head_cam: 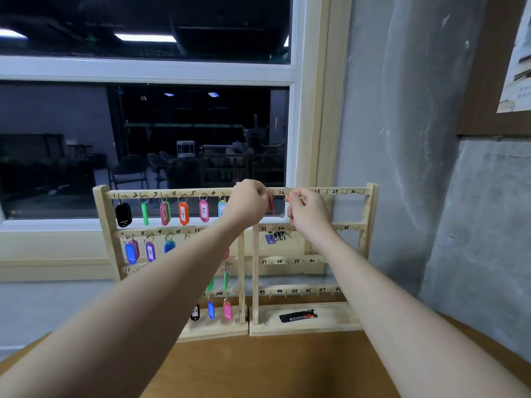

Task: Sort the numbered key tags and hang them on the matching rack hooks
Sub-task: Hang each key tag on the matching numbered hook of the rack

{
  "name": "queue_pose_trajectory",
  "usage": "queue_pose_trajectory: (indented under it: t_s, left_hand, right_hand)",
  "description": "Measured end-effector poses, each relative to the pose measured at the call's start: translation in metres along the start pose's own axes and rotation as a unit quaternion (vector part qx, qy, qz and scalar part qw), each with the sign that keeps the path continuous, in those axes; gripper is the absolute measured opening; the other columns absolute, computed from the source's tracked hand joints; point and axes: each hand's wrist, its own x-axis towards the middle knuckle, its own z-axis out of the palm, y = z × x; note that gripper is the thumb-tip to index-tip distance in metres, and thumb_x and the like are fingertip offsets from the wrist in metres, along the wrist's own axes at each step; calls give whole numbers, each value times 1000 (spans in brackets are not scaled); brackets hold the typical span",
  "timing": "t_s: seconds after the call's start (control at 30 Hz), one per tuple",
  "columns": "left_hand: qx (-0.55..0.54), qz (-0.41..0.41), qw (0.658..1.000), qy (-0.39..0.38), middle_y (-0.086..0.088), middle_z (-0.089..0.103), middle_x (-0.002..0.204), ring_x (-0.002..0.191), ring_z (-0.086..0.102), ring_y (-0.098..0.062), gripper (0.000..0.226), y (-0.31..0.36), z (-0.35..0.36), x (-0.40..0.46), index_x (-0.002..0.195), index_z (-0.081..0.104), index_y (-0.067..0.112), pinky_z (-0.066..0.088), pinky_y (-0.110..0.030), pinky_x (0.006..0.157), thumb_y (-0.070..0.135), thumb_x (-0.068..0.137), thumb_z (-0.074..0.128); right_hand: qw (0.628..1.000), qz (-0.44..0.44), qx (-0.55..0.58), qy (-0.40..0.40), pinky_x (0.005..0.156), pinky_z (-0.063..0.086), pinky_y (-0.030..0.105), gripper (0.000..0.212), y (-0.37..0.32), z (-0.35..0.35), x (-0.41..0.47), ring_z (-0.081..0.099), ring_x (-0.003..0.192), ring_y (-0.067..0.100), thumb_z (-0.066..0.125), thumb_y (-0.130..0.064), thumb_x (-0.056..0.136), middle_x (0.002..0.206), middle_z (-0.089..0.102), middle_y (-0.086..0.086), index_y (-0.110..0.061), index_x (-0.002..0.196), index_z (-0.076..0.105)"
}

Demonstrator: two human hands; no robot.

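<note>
Two wooden key racks stand side by side on a brown table (pixel 258 369) against a window sill. The left rack (pixel 100 214) carries hooks numbered from 1; the right rack (pixel 372 214) carries hooks from about 26 to 48.

The left hand (pixel 249 201) is raised to the top rail where the racks meet, fingers curled together and pinching the top of a red key tag (pixel 271 206), which hangs just below the fingers, at 3 o'clock from the hand. The right hand (pixel 309 214) is at the top rail of the right rack near the mark 26, fingers curled and pinching an orange tag (pixel 286 198), mostly hidden; its metal ring shows at the rail.

Hung on the left rack's top row: a black tag (pixel 123 215), green tag (pixel 145 213), tag 3 (pixel 165 213), orange tag 4 (pixel 183 214), pink tag 5 (pixel 204 211) and pale blue tag 6 (pixel 221 208). Lower rows hold further tags, partly hidden by the left forearm.

At 6 o'clock from the right hand, a black and red object (pixel 298 315) lies in the right rack's base tray.
</note>
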Motion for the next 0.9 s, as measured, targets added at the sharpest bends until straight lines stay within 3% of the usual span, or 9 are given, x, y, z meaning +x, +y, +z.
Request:
queue_pose_trajectory:
  t_s: [0.1,0.17,0.3,0.4,0.5,0.57,0.77,0.9]
  left_hand:
    - [18,-7,1000,7,2,58,59,51,51,-19,43,-2,4,-1,60,56,15,46,-31,54,14,102,46]
    - [17,-15,1000,18,0,55,60,53,48,-22,45,-4,8,-2,58,52,15,44,-31,56,16,102,46]
    - [-2,-22,1000,21,-14,69,76,60,50,-23,41,-8,13,-7,70,56,5,47,-33,59,24,104,46]
    - [-10,-22,1000,17,-14,71,80,65,58,-28,30,-12,13,-11,79,62,1,51,-37,62,16,99,45]
    - [12,-21,1000,19,-7,69,78,74,67,-31,27,-20,10,-15,79,63,11,59,-45,70,18,99,46]
    - [39,-16,999,12,-4,69,76,73,66,-29,28,-25,6,-23,79,63,14,59,-43,69,19,99,44]
    - [65,-2,998,-11,0,68,75,68,65,-24,26,-27,6,-58,89,68,14,58,-41,66,17,99,44]
    - [61,-1,996,-68,3,72,81,73,68,-22,26,-27,20,-92,91,72,19,60,-40,71,17,96,47]
  right_hand:
    - [1000,-8,-15,-3,55,39,29,26,1,2,3,46,58,16,41,-19,105,70,55,6,-7,97,63]
    - [999,-20,-30,-8,57,42,30,26,1,5,5,49,59,16,42,-20,106,71,57,5,-8,95,63]
    - [998,-43,-50,-21,52,42,23,27,-2,14,7,52,48,3,42,-16,105,63,58,-3,-2,93,60]
    - [995,-50,-88,-12,55,45,25,27,-4,18,9,53,48,0,41,-17,104,64,60,-6,-9,86,61]
    - [990,-38,-132,-12,60,43,30,28,0,21,12,55,57,10,42,-20,102,70,63,-1,-10,84,61]
    - [987,-30,-155,-21,58,39,31,28,5,22,12,50,59,20,42,-21,100,69,60,3,-10,84,62]
    - [987,-16,-153,-35,56,34,31,37,14,18,0,44,58,19,44,-32,105,65,50,1,-10,75,50]
    - [988,33,-143,-54,57,43,35,33,22,1,-19,51,57,22,42,-23,104,63,58,3,-11,81,62]
